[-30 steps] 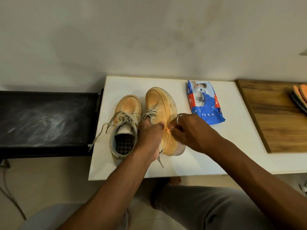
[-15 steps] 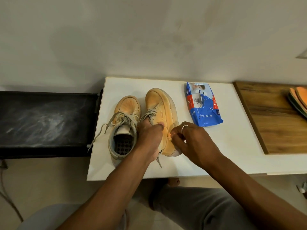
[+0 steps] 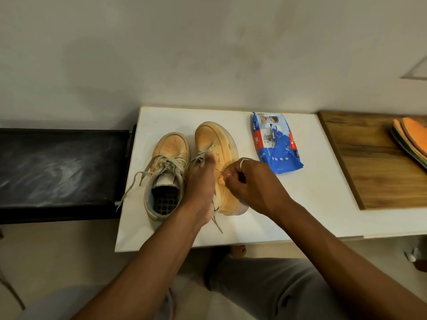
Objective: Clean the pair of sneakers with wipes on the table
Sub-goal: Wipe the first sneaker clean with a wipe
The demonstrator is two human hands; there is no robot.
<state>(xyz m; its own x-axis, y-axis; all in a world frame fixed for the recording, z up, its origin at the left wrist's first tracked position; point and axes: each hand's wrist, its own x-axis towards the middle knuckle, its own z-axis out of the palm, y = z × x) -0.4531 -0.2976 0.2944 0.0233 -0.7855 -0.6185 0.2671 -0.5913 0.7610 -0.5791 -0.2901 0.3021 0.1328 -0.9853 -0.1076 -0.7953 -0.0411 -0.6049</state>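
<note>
Two tan sneakers stand side by side on the white table [image 3: 312,204], toes pointing away from me. The left sneaker [image 3: 169,148] stands free, its laces loose and its opening showing a perforated insole. My left hand [image 3: 201,181] grips the right sneaker [image 3: 212,137] around its tongue and collar. My right hand [image 3: 251,183], with a ring on one finger, pinches a small crumpled wipe [image 3: 222,180] against the outer side of that sneaker. The fingers hide most of the wipe. A blue wipes pack [image 3: 276,144] lies to the right of the shoes.
A wooden board [image 3: 369,162] lies at the table's right end with orange insoles [image 3: 411,139] on it. A black bench [image 3: 57,167] adjoins the table on the left. A wall stands close behind. My knees are under the front edge.
My right hand slid toward the heel along the sneaker's side, then came back forward near the middle. My left hand kept its grip; one finger now reaches higher on the laces.
</note>
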